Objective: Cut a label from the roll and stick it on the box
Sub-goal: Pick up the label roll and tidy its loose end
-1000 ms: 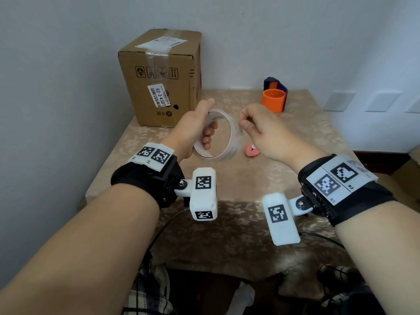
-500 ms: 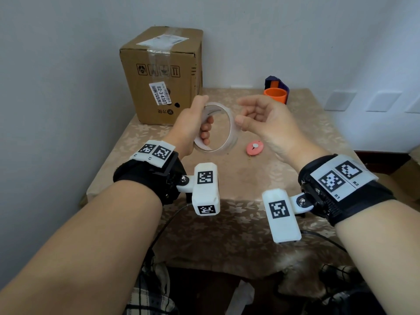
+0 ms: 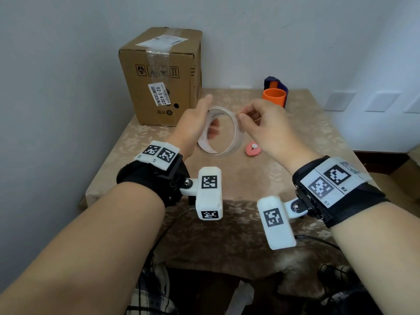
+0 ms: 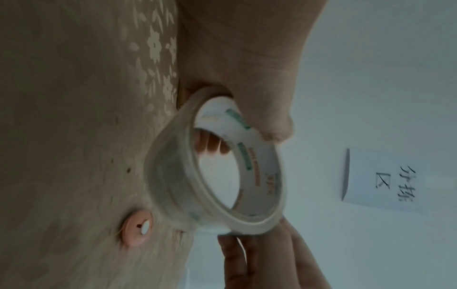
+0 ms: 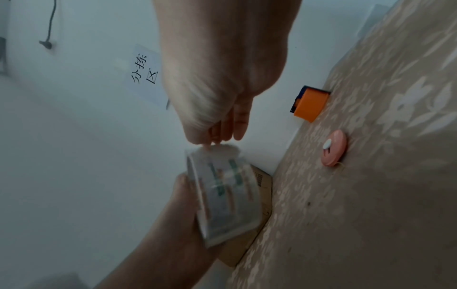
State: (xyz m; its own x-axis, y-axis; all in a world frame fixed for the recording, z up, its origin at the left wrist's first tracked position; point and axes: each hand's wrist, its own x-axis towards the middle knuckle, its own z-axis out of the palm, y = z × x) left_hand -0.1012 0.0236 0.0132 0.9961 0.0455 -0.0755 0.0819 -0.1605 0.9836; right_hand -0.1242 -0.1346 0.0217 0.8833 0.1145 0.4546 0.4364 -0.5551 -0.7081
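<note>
My left hand [image 3: 200, 119] grips a roll [image 3: 228, 151] of clear tape and holds it upright above the table, with the thumb [image 4: 247, 82] on its outer face and the fingers through the core. My right hand [image 3: 244, 117] has its fingers curled, and its fingertips [image 5: 210, 140] pinch at the roll's [image 5: 222, 195] upper right rim. No free tape end is visible. The cardboard box [image 3: 163, 76] stands at the table's back left, with a white sticker on its front and another on its top. A pink round cutter [image 3: 252, 149] lies on the cloth just right of the roll [image 4: 173, 176].
An orange cup [image 3: 273, 97] with a dark blue object behind it stands at the back of the table against the wall. A beige flowered cloth [image 3: 227, 223] covers the table. A paper sign [image 4: 385, 179] hangs on the wall.
My right hand was loosely spread beside the roll; its fingers have curled and the fingertips have closed onto the upper right rim. The left hand keeps its grip on the roll.
</note>
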